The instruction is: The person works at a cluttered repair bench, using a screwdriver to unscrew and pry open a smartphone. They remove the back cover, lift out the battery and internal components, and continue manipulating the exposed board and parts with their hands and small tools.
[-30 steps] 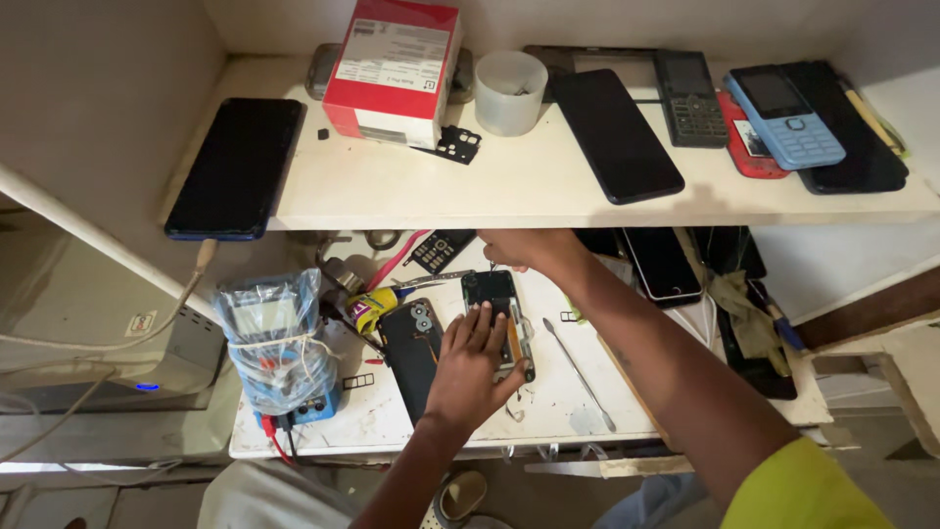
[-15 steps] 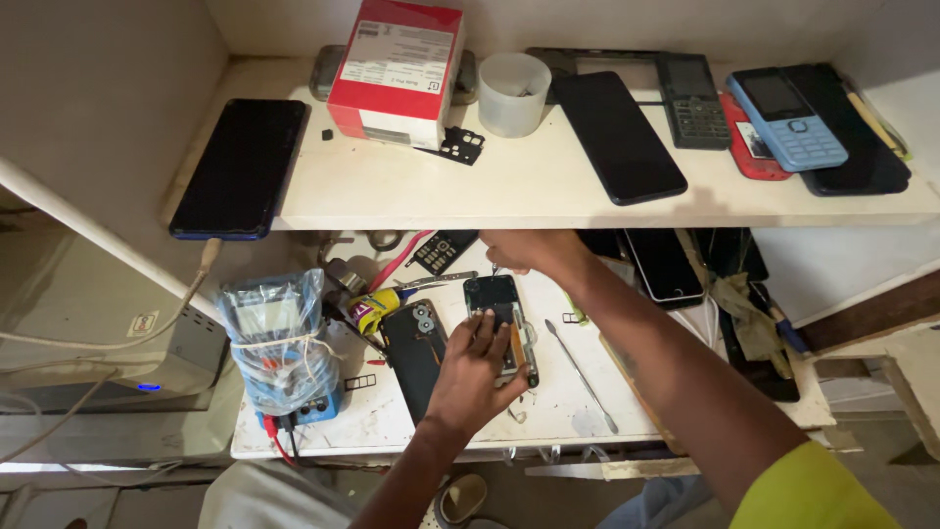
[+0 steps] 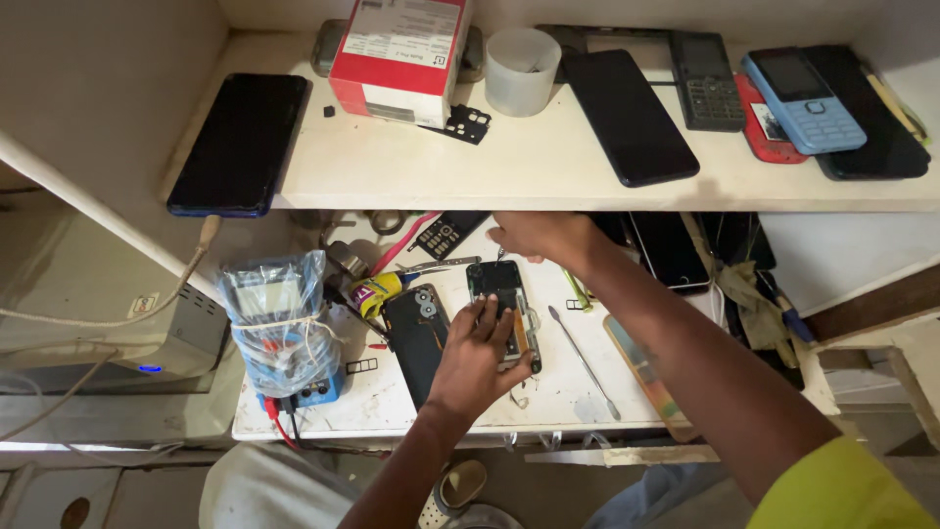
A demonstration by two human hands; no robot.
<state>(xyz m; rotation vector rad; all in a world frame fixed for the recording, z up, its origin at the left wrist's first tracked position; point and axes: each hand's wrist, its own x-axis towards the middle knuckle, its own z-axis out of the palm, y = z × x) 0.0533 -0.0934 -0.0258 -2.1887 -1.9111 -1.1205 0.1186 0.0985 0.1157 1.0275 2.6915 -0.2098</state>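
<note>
An opened phone [image 3: 504,312], its back off and its insides showing, lies flat near the middle of the desk [image 3: 578,392]. The left hand [image 3: 477,358] rests on its lower half, fingers [image 3: 484,315] spread a little and pressing down on it, so it is pinned rather than gripped. The right hand [image 3: 539,238] sits at the phone's top end, toward the back edge of the desk under the shelf [image 3: 548,167]; its fingers are pinched together on a thin tool [image 3: 500,254] whose tip points down at the phone's upper edge. What kind of tool it is cannot be made out.

Just left of the phone lies a black back cover [image 3: 418,333] with camera holes, touching or nearly touching it. A yellow glue tube [image 3: 377,291] lies beyond that cover, toward the back. To the right of the phone a slim metal pry tool [image 3: 582,360] lies at a slant, apart from it. At the left edge of the desk stands a blue box wrapped in clear plastic [image 3: 279,323], with red and black leads at its foot.

On the shelf above are a red and white box [image 3: 399,54], a white cup [image 3: 522,71], a black phone [image 3: 238,142] at the left end, another black phone [image 3: 627,116] and a blue keypad phone [image 3: 802,100] toward the right end.
</note>
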